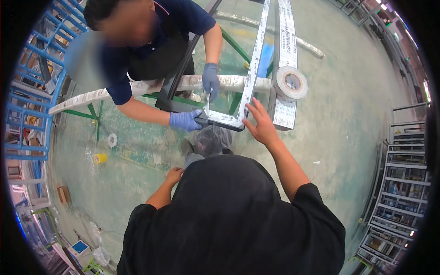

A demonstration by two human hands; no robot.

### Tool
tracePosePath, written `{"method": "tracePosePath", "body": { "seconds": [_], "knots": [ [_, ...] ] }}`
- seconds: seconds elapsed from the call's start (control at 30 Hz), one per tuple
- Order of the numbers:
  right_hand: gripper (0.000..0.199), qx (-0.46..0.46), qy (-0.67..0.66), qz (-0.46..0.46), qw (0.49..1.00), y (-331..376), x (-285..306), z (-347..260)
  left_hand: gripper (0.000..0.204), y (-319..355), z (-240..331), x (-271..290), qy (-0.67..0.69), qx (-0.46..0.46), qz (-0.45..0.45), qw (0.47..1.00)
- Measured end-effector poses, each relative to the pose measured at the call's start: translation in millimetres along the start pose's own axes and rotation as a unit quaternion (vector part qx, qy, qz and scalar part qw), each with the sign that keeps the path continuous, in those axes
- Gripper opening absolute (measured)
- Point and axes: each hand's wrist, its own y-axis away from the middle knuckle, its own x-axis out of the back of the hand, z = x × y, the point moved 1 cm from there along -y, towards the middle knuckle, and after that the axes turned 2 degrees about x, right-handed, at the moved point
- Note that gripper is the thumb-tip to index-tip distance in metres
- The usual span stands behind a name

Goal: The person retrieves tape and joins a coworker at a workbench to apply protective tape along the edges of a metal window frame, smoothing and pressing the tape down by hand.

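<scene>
Film-covered frame [250,82]: left of tape roll [281,83]. Right hand [264,127]: below-left of roll, fingers spread at frame edge. Left hand [174,176]: farther below-left of roll; cannot tell grip.

Cannot make out all the fingers of the left hand [174,175], nor anything inside its grip. Cannot confirm contact between the right hand [262,126] and the film-covered frame [251,78], cut off by the upper edge. Cannot identify the thin pale piece [206,106] at the co-worker's farther gloved hand [211,81]. Cannot see through the blur over the co-worker's face [133,27] or the bluish smear [87,57] beside it. Cannot trace the grey trouser leg [193,159] under the black shirt [229,215], cropped below.
</scene>
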Motion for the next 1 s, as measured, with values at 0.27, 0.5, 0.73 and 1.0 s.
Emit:
{"method": "tracePosePath", "body": {
  "seconds": [0.27,0.5,0.73,1.0],
  "knots": [
    [0.066,-0.003,-0.032,-0.062,0.998,20.1,-31.0,-18.3,0.05,3.3,14.7,-1.0,0.027,-0.017,0.001,1.0],
    [0.082,-0.027,-0.037,-0.035,0.998,33.0,-41.9,-22.4,0.048,1.2,8.3,-7.7,0.034,-0.007,-0.009,0.999],
    [0.08,-0.042,-0.097,0.003,0.994,36.7,-42.9,-27.9,0.049,3.0,5.3,-6.3,0.027,-0.016,-0.007,0.999],
    [0.049,-0.085,-0.156,0.115,0.977,54.7,-54.4,-22.8,0.052,-0.5,2.1,-7.3,0.026,0.001,-0.014,1.0]
  ]
}}
